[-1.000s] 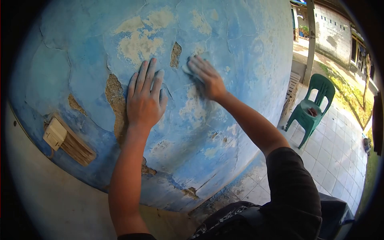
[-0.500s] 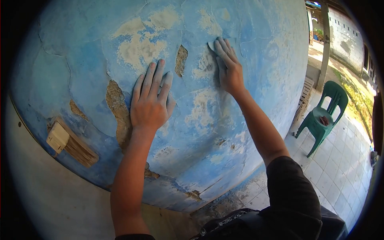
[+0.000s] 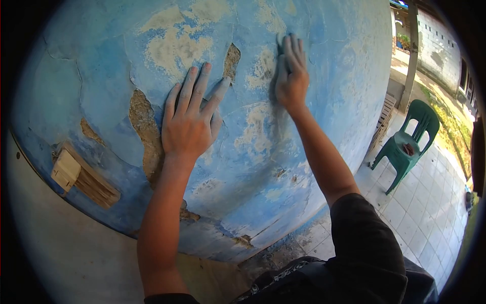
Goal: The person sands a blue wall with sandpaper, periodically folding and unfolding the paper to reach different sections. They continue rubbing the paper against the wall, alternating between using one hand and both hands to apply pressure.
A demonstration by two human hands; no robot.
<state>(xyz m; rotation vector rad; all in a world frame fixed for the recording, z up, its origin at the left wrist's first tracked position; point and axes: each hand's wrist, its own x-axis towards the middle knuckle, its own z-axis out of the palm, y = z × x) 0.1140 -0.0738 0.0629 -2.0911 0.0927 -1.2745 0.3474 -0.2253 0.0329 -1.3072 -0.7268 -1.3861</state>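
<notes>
A blue wall (image 3: 243, 172) with peeling paint fills most of the view. My left hand (image 3: 188, 121) lies flat on it, fingers spread and dusted pale blue, beside a long patch of bare plaster (image 3: 145, 131). Its index fingertip reaches the foot of a smaller bare patch (image 3: 232, 61). Higher and to the right, my right hand (image 3: 292, 76) presses against the wall with fingers stretched upward and close together. Under those fingers is a thin, pale-edged sheet that looks like sandpaper; it showed better a moment ago and is mostly covered now.
A wall socket box (image 3: 66, 171) on a wooden block sticks out at the lower left. To the right, a green plastic chair (image 3: 412, 134) with small dark items on its seat stands on white floor tiles (image 3: 410, 213). Crumbled debris (image 3: 283, 251) lies at the wall's foot.
My right hand has slid upward along the wall and covers more of the thin sheet. My left hand stays flat, its index finger spread further right. The view has shifted slightly.
</notes>
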